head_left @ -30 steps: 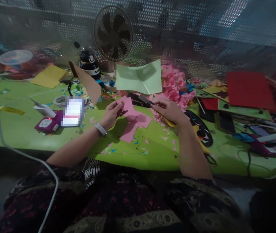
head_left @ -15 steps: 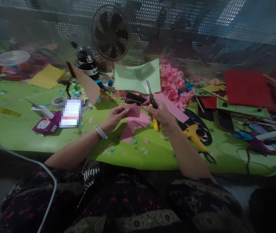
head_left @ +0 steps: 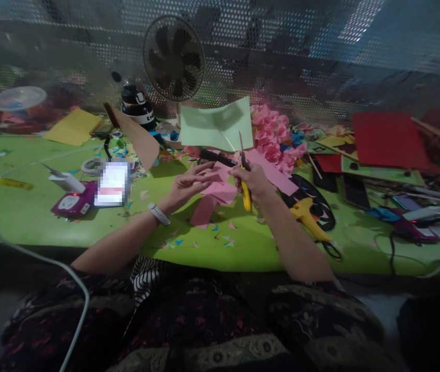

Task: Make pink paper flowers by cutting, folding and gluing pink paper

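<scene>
My left hand point(head_left: 187, 184) pinches a small pink paper piece point(head_left: 216, 173) above the green table point(head_left: 30, 206). My right hand point(head_left: 254, 181) is closed round yellow-handled scissors point(head_left: 245, 175), whose blades point up and away just right of that piece. More pink paper pieces point(head_left: 214, 199) lie on the table under both hands. A white watch band sits on my left wrist.
A desk fan point(head_left: 173, 58) and a pale green sheet point(head_left: 216, 124) stand behind the hands, with pink paper flowers point(head_left: 276, 135) to their right. A yellow glue gun point(head_left: 308, 217) lies right of my arm. Red paper point(head_left: 388, 139), tools and cables crowd the right; a purple device point(head_left: 71, 204) lies left.
My right hand picked the scissors up off the table and brought them upright beside the pink piece. My left hand stretched its fingers along the paper.
</scene>
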`<state>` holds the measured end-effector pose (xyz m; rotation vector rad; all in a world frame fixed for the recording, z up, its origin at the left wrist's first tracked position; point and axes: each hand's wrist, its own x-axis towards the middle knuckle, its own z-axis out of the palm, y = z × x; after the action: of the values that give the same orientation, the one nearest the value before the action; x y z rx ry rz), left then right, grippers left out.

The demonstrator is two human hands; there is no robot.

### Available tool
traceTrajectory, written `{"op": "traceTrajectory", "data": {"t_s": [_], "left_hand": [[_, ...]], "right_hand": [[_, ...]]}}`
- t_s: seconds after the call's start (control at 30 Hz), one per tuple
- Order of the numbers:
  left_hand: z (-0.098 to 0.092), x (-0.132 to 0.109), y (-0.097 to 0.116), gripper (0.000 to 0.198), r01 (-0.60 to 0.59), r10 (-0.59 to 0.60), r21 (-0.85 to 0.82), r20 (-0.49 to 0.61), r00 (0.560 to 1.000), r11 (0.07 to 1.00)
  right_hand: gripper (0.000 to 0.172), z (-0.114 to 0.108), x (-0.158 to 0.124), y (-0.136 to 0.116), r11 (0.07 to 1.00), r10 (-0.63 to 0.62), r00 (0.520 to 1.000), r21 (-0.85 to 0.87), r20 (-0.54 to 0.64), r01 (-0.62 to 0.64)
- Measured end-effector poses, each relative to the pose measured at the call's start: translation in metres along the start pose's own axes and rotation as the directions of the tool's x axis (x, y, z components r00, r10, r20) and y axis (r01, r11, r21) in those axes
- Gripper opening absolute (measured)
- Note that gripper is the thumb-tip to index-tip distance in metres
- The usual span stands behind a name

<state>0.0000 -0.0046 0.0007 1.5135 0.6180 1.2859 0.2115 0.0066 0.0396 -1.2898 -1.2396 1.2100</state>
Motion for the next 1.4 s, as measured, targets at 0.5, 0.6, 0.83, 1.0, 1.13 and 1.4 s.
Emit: {"op": "traceTrajectory", "data": {"t_s": [0.5, 0.6, 0.83, 1.0, 1.13, 1.4], "left_hand": [[-0.008, 0.003, -0.014, 0.035, 0.218, -0.217, -0.01, 0.06, 0.974, 0.976], [-0.007, 0.003, -0.016, 0.044, 0.251, -0.251, -0.069, 0.017, 0.968, 0.965], [-0.004, 0.001, -0.006, 0.061, 0.232, -0.232, 0.007, 0.028, 0.972, 0.973], [-0.01, 0.005, -0.009, 0.038, 0.174, -0.174, 0.299, -0.026, 0.984, 0.938], [-0.013, 0.008, -0.009, 0.032, 0.148, -0.121, 0.274, -0.114, 0.986, 0.95], [-0.039, 0.027, -0.01, 0.022, 0.074, -0.059, 0.002, -0.595, 0.801, 0.997]], "right_hand": [[0.022, -0.001, -0.012, -0.002, 0.992, -0.08, 0.955, -0.073, 0.286, 0.105], [0.022, 0.003, -0.017, -0.004, 0.99, -0.094, 0.952, -0.073, 0.29, 0.12], [0.028, 0.004, -0.009, 0.003, 0.974, -0.102, 0.982, -0.183, 0.161, 0.132], [0.02, -0.029, 0.025, 0.013, 0.92, -0.144, 0.981, -0.382, -0.131, 0.084], [0.011, -0.038, 0.029, 0.008, 0.655, -0.282, 0.936, -0.756, -0.213, 0.025], [0.047, 0.031, -0.039, 0.008, 0.553, -0.009, 0.717, -0.594, 0.697, 0.585]]}}
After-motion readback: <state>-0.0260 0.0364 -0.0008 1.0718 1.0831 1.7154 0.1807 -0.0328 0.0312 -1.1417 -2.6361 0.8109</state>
